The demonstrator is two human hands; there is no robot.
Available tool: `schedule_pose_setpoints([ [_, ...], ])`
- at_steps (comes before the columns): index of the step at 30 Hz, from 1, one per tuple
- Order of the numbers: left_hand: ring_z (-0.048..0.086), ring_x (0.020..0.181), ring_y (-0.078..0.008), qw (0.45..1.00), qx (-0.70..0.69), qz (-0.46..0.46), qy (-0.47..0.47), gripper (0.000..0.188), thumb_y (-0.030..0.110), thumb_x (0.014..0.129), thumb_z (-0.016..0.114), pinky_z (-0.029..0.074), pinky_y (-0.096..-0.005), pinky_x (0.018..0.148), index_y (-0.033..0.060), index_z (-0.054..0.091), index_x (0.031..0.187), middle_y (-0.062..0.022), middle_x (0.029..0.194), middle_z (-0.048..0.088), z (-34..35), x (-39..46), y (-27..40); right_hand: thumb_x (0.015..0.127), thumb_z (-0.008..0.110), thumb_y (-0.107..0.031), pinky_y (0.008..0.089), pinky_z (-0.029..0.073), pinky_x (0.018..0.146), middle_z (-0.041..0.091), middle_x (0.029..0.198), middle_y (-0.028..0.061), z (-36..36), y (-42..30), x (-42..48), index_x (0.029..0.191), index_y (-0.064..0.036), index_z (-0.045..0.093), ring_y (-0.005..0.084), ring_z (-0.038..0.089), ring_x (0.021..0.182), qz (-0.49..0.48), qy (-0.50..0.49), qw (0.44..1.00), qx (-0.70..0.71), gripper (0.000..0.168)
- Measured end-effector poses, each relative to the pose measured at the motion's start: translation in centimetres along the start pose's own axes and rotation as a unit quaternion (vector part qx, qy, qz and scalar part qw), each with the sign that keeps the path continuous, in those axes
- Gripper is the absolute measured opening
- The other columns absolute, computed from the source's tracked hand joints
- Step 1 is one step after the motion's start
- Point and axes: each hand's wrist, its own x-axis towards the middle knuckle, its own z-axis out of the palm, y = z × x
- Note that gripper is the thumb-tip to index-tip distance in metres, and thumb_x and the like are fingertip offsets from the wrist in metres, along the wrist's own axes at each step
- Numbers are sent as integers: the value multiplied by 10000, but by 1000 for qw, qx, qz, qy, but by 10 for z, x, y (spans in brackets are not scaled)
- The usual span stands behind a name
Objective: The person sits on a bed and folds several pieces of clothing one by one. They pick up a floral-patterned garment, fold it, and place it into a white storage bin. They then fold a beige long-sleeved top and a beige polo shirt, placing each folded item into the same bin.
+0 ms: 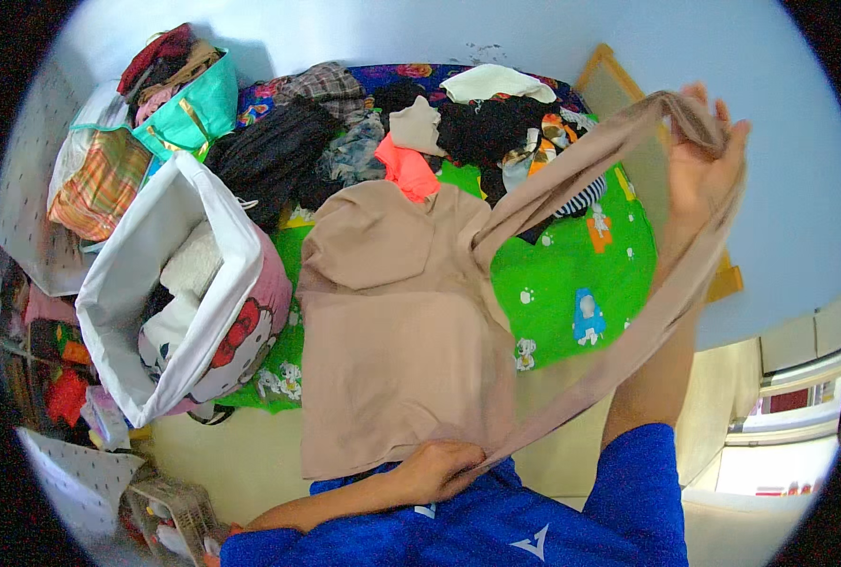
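A beige long-sleeved garment (399, 347) lies spread before me, its hem towards my body and partly on the green patterned mat. My left hand (448, 464) grips the fabric near the hem's right corner. Raised at the upper right, my right hand (704, 156) has its fingers apart, with a loop of the beige cloth hanging over the palm and thumb. From there, one stretch of cloth runs to the garment's shoulder and another down to my left hand.
A white-lined pink fabric basket (172, 290) with clothes inside stands at the left. Behind it is a turquoise bag (193, 113) of clothes. Mixed clothes (491, 127) are heaped along the mat's (569, 283) far side, by the wall. A plastic crate (172, 510) sits at the lower left.
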Motion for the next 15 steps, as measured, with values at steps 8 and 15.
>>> schedule_pose_setpoints([
  [8, 495, 640, -331, 994, -30, 90, 58, 103, 69, 758, 583, 406, -396, 582, 32, 489, 774, -137, 666, 472, -14, 3, 15, 835, 584, -331, 348, 414, 913, 526, 1153, 159, -90, -14, 96, 1174, 13, 440, 237, 493, 1093, -64, 95, 961, -251, 504],
  [15, 498, 666, -344, 995, -45, 58, 63, 108, 76, 745, 582, 405, -414, 593, 25, 499, 791, -149, 686, 481, -18, -11, 13, 740, 637, -516, 384, 362, 921, 543, 1142, 142, -114, -8, 107, 1194, 13, 415, 203, 502, 1096, 63, 127, 927, -348, 732],
])
